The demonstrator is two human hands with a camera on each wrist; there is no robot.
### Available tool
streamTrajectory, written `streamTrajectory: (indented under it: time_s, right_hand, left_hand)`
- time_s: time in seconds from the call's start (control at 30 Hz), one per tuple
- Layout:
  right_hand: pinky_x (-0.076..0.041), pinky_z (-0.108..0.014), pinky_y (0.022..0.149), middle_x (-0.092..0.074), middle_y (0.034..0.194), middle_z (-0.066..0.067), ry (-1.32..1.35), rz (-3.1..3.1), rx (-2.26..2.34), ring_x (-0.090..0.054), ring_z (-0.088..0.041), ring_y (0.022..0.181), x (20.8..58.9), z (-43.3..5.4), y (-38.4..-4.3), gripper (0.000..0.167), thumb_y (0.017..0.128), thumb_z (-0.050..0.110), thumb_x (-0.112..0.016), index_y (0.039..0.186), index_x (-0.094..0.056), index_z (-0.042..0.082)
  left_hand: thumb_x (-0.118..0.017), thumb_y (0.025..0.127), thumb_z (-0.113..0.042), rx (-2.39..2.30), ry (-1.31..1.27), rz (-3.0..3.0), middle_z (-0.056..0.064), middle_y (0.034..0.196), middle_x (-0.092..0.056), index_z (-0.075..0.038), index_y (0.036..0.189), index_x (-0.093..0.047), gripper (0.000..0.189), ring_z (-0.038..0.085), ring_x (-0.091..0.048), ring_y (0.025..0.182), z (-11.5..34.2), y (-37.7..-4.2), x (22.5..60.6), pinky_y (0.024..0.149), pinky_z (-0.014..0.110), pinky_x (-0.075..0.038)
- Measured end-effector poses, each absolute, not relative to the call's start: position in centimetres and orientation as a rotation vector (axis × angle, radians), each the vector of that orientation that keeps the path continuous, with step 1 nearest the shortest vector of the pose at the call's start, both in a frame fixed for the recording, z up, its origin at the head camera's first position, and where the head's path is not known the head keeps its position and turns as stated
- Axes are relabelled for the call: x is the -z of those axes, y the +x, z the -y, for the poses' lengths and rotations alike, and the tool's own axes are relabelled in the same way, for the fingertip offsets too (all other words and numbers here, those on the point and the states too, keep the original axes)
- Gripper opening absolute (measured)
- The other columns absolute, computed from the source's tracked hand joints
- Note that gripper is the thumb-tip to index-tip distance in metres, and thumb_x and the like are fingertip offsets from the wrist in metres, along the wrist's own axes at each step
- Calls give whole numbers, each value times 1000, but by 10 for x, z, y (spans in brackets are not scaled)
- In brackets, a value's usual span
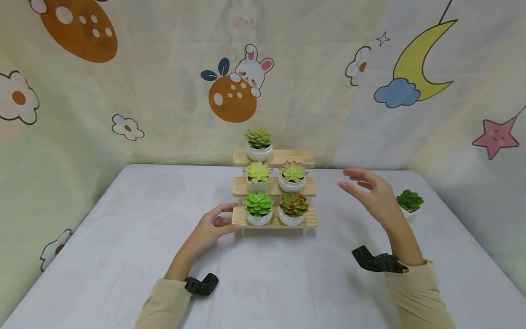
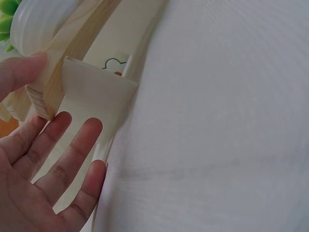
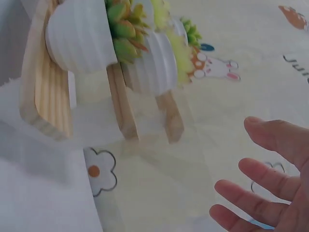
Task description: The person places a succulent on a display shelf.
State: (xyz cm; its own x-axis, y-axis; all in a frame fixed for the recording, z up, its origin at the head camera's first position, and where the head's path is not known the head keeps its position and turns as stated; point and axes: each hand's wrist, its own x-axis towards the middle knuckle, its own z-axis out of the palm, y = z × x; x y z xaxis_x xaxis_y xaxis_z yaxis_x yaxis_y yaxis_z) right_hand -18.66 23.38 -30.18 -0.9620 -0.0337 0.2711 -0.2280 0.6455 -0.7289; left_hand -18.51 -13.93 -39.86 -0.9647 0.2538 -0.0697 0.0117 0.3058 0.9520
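A three-tier wooden plant stand [image 1: 276,221] stands at the table's far side, holding several potted succulents. My left hand [image 1: 214,223] pinches the left end of its lowest shelf. In the left wrist view the thumb [image 2: 21,72] lies against the board and the other fingers spread below, near a white support [image 2: 99,87]. The bottom shelf bears a green succulent [image 1: 258,204] and a reddish one [image 1: 293,205]; two paler ones sit mid-shelf, and one succulent [image 1: 259,137] is at the top left. My right hand [image 1: 371,194] hovers right of the stand, fingers loosely bent, holding nothing.
A dark green succulent [image 1: 410,201] in a white pot sits at the right, partly behind my right forearm. White cloth covers the table [image 1: 267,283]. A printed curtain [image 1: 308,91] hangs close behind the stand and along both sides.
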Motion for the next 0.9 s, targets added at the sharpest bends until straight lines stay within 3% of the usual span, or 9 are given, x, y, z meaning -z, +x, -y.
streamTrajectory:
  time_s: [0.17, 0.37, 0.5, 0.63, 0.73, 0.9]
  right_hand:
    - [-36, -42, 99, -52, 128, -4, 94, 2647, -1213, -45, -8, 114, 305, -257, -180, 52, 87, 41, -63, 129, -52, 13]
    - [-36, -16, 88, -53, 124, 11, 13, 2599, -1220, -43, 6, 108, 313, -281, -178, 54, 86, 40, -64, 132, -51, 14]
    - [-33, -7, 81, -52, 116, 22, -37, 2569, -1224, -42, 10, 104, 317, -295, -177, 53, 86, 39, -64, 131, -52, 15]
    - [-34, -8, 79, -50, 113, 25, -137, 2540, -1252, -42, 7, 102, 320, -310, -177, 53, 86, 40, -64, 132, -52, 16]
    - [-35, -13, 77, -49, 116, 22, -249, 2526, -1266, -44, -5, 108, 323, -320, -177, 56, 86, 42, -63, 134, -49, 17]
    - [-37, -21, 91, -46, 133, 11, -392, 2488, -1301, -37, -16, 124, 334, -335, -178, 61, 87, 41, -62, 140, -42, 19]
  left_hand:
    - [-71, 82, -24, -1719, 249, -2358, 9, 133, -46, -20, 134, -48, 57, 20, -58, 102, 138, -186, 400, 81, 31, -45]
    - [-71, 82, -25, -1712, 235, -2361, 8, 133, -46, -21, 134, -48, 57, 19, -58, 102, 138, -186, 400, 81, 31, -46]
    - [-71, 83, -23, -1715, 249, -2362, 10, 133, -46, -19, 135, -47, 57, 21, -58, 103, 139, -185, 399, 81, 31, -46]
    - [-71, 82, -24, -1717, 246, -2365, 10, 133, -46, -19, 134, -47, 57, 20, -59, 103, 141, -185, 399, 81, 32, -45]
    - [-71, 82, -24, -1718, 253, -2360, 10, 134, -46, -19, 135, -47, 58, 21, -58, 103, 140, -186, 399, 82, 32, -46]
    - [-71, 82, -23, -1726, 265, -2352, 11, 133, -46, -18, 135, -47, 58, 21, -59, 103, 140, -186, 400, 81, 31, -46]
